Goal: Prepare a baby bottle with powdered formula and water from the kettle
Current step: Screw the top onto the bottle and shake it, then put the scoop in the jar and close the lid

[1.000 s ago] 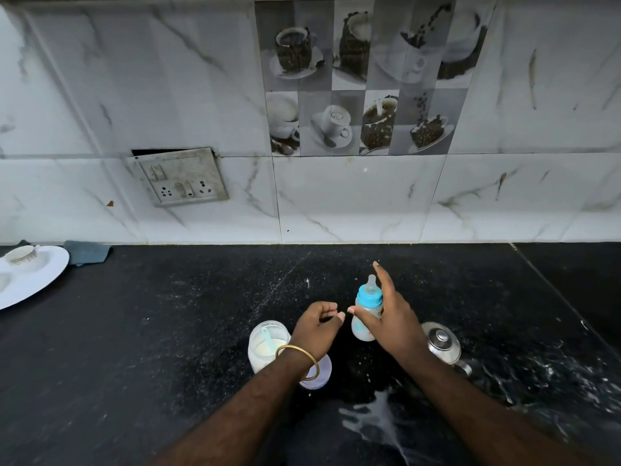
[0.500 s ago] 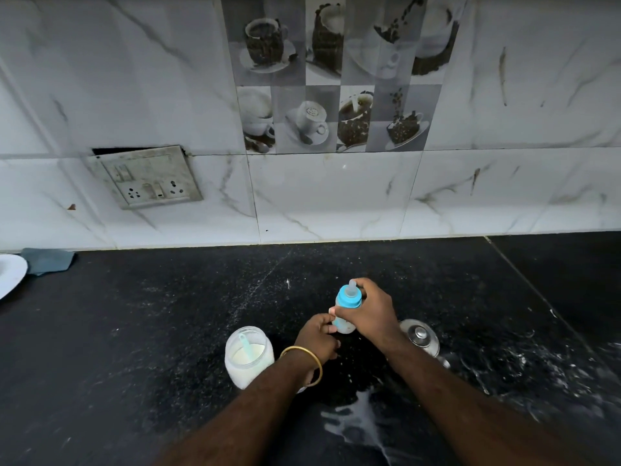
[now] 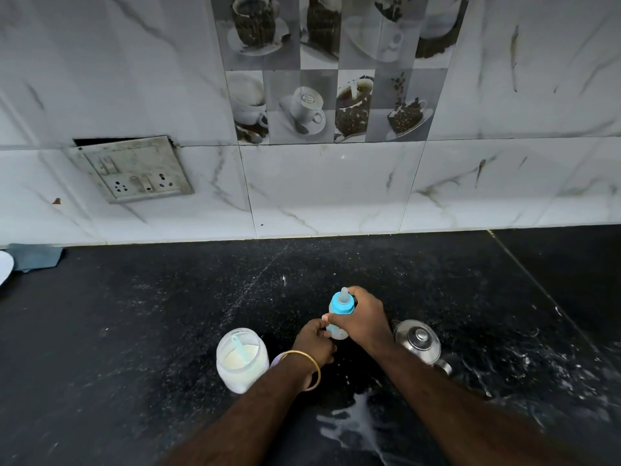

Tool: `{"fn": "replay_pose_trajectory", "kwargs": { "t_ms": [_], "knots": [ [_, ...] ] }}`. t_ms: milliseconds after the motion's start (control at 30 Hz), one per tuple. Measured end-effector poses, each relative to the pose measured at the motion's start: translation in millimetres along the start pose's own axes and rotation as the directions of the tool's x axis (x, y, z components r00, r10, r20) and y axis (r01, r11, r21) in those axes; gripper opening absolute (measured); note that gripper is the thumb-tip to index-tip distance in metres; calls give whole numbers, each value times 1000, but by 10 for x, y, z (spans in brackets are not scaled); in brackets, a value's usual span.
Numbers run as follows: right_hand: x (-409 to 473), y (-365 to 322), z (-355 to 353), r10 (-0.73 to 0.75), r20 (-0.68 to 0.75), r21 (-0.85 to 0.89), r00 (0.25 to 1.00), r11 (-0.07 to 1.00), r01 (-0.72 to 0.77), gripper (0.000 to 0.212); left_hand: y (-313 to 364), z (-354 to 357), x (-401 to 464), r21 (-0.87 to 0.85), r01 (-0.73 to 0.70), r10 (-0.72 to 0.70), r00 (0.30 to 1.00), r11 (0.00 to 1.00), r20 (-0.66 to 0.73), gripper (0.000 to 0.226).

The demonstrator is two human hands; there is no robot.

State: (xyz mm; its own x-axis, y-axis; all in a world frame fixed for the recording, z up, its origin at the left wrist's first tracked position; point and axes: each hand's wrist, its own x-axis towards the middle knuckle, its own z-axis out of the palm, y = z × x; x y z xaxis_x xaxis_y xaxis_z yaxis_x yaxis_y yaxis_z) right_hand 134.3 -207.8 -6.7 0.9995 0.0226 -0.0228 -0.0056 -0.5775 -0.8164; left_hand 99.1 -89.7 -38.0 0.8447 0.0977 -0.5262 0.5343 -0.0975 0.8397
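Nearest the camera, a white spill [image 3: 356, 428] spreads over the black counter [image 3: 134, 331] between the two forearms, with more white splashes scattered off to the right.

Just beyond it, the left hand [image 3: 314, 341] wears a gold bangle [image 3: 302, 369] at the wrist; its fingers curl in around the lower part of the baby bottle [image 3: 339, 314], holding it near the base. The right hand [image 3: 364, 317] wraps the same bottle from the right side and a little higher, thumb across the front just below the blue collar and fingers curled behind it. The bottle stands upright between the two hands, its clear teat poking out above the right hand's grasp and its pale lower body showing between the thumbs. Whether its base touches the counter cannot be told.

Left of the left wrist sits an open jar of formula powder [image 3: 242, 359] with a light blue scoop [image 3: 239, 346] standing in the powder. A pale lid [image 3: 277, 361] peeks out between the jar and the wrist. Right of the right hand, close to the forearm, is a steel kettle [image 3: 418, 341] with its knobbed lid on.

Farther back at the far left edge lie a white plate [image 3: 5, 267] and a blue cloth [image 3: 35, 257]. On the marble-tiled wall behind hangs a tilted socket plate [image 3: 134, 169], and a coffee-cup picture tile [image 3: 332, 68] higher up.
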Motion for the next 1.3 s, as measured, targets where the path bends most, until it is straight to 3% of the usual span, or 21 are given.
{"fn": "replay_pose_trajectory", "kwargs": {
  "t_ms": [400,500,567,667,833,900,1000,1033,1133,1300],
  "knots": [
    [-57,69,66,-13,-3,-17,1000,1000,13,54,-27,10,-67,6,5,-5,1000,1000,12,41],
    [-90,85,63,20,37,-23,999,1000,-19,68,-36,7,-103,17,21,-21,1000,1000,9,32],
    [-125,53,39,40,94,-60,995,998,-35,92,-42,-4,-127,31,13,-13,1000,999,-10,29],
    [-181,-38,3,58,128,-87,990,995,-47,120,45,-31,-196,60,-23,25,999,998,-37,43],
    [-267,-234,-110,-34,146,-180,989,982,61,125,380,-301,-381,73,-15,15,1000,997,9,89],
    [-299,-344,-171,-86,165,-255,982,958,127,128,509,-470,-450,32,-30,29,1000,999,3,76],
    [-373,-577,-209,-181,157,-360,971,905,227,125,642,-713,-560,23,-77,78,996,997,-31,25],
    [-391,-646,-201,-234,145,-399,961,875,273,122,675,-777,-585,35,-84,85,996,996,-28,18],
    [-468,-839,-102,-372,152,-467,916,789,398,110,733,-961,-712,51,-96,96,995,994,-14,15],
    [-572,-954,165,-337,326,-441,883,772,457,86,667,-1301,-852,34,-135,136,991,990,-8,14]
  ]
}}
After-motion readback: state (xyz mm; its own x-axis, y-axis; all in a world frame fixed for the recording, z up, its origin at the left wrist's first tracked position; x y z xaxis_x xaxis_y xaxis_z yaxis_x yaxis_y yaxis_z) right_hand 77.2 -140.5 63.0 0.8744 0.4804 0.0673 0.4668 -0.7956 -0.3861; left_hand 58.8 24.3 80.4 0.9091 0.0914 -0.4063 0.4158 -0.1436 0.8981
